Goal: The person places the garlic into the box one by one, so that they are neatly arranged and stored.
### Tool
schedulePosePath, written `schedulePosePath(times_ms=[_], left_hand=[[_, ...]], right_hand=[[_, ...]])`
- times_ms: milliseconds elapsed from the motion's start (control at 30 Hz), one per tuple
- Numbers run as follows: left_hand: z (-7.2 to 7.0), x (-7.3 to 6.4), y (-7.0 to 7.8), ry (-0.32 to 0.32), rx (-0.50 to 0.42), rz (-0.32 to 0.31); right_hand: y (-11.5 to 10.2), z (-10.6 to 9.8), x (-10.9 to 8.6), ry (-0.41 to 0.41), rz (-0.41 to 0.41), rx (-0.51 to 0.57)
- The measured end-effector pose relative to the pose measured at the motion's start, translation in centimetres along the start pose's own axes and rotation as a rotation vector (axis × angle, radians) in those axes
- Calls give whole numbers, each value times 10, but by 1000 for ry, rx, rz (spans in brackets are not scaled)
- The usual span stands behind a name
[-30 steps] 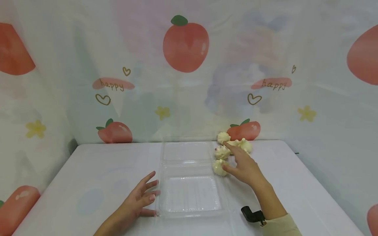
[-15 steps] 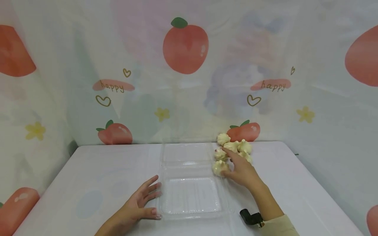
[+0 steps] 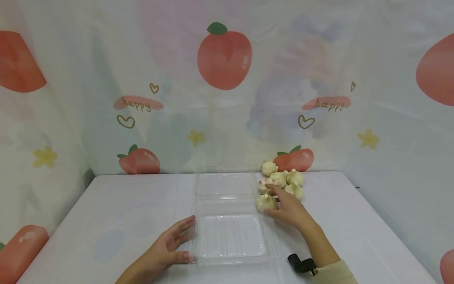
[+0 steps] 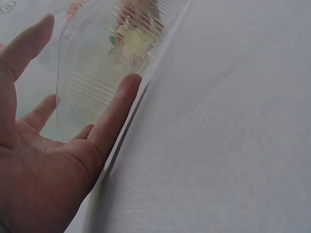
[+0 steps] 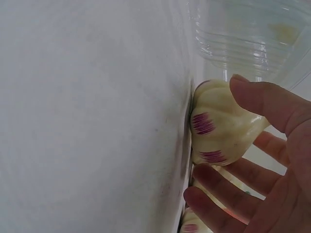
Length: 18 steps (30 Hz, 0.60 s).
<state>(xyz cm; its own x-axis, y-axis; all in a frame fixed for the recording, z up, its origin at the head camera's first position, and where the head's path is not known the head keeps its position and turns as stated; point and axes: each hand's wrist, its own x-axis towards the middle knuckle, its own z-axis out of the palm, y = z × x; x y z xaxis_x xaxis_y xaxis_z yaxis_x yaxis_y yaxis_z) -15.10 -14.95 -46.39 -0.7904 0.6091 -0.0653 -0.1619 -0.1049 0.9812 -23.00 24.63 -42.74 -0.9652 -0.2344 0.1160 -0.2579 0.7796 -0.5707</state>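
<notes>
A clear plastic clamshell container (image 3: 230,260) lies unfolded on the table, its lid half (image 3: 227,185) towards the wall. My left hand (image 3: 166,246) rests against the container's left side, fingers and thumb extended; in the left wrist view the hand (image 4: 63,155) lies along the clear wall. To the right of the container sit several cream garlic bulbs (image 3: 278,179) in a cluster. My right hand (image 3: 291,207) holds the nearest garlic bulb (image 3: 266,202) between thumb and fingers. Purple streaks mark that garlic bulb (image 5: 218,126) in the right wrist view, where it appears to rest on the table.
The white table (image 3: 124,213) meets a patterned wall covering (image 3: 227,118) at the back. A black angled device (image 3: 300,263) sits at my right wrist, by the sleeve (image 3: 335,272). Other garlic bulbs (image 3: 294,191) stand just beyond my right hand.
My right hand has drawn back from the farther bulbs, and its fingers have come in around the nearest garlic bulb. My left hand's fingers have drawn together along the container's side.
</notes>
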Motion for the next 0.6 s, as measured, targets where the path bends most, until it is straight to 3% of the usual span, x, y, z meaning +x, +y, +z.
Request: schedulePosePath(times_ms=[233, 600], left_hand=[[2, 0, 1, 17, 73, -15], [3, 1, -5, -31, 17, 34]], right_hand=[[1, 0, -2, -6, -10, -13], [2, 0, -2, 4, -36, 11]])
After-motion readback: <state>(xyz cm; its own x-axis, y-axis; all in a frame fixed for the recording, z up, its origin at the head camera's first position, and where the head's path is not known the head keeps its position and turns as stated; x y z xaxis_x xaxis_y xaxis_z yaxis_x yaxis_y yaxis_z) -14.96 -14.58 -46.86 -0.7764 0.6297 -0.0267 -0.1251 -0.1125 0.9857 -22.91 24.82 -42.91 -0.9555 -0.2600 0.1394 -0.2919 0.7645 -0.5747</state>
